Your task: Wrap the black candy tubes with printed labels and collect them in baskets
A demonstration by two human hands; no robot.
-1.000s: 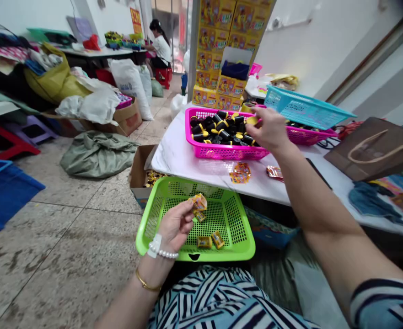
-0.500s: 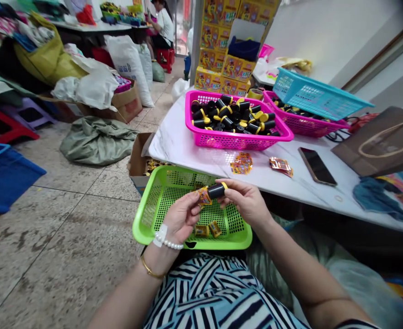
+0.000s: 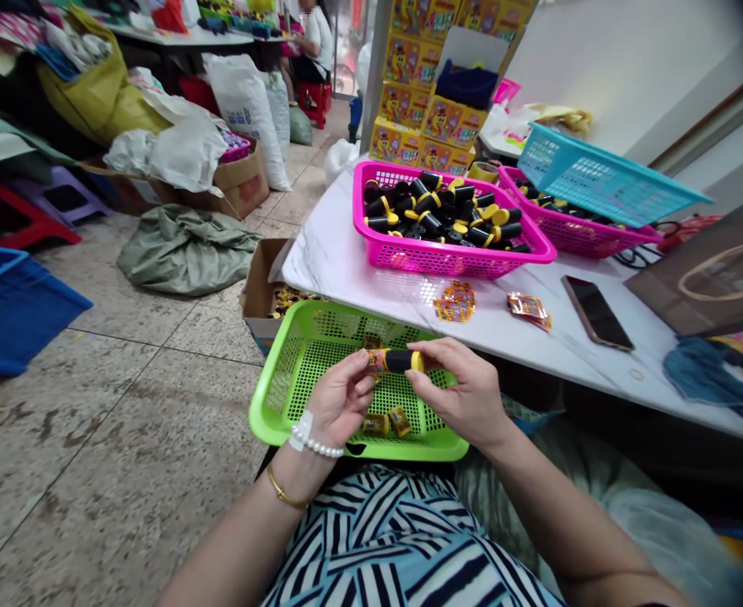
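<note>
Both of my hands hold one small black cylinder with a yellow cap [image 3: 397, 361] over the green basket [image 3: 295, 396] on my lap. My left hand [image 3: 339, 400] pinches its end, which sits inside a printed orange-yellow wrapper sleeve. My right hand [image 3: 463, 392] grips the yellow-capped end. Two wrapped pieces [image 3: 389, 421] lie in the green basket. On the white table [image 3: 339, 253] stands a pink basket [image 3: 447, 257] full of several black-and-yellow cylinders. Loose wrappers [image 3: 456, 302] lie in front of it.
A phone [image 3: 596, 312] lies on the table beside a second pink basket [image 3: 573, 221] with a blue basket [image 3: 605, 181] on top. A brown paper bag [image 3: 713, 274] lies at right. A cardboard box [image 3: 263, 291] stands on the floor. Yellow cartons [image 3: 434, 118] are stacked behind. Another person sits far back.
A second ago my right hand was at the pink basket; it came back with a cylinder to my left hand's wrapper. The cylinder now sits deeper in the wrapper and lies level.
</note>
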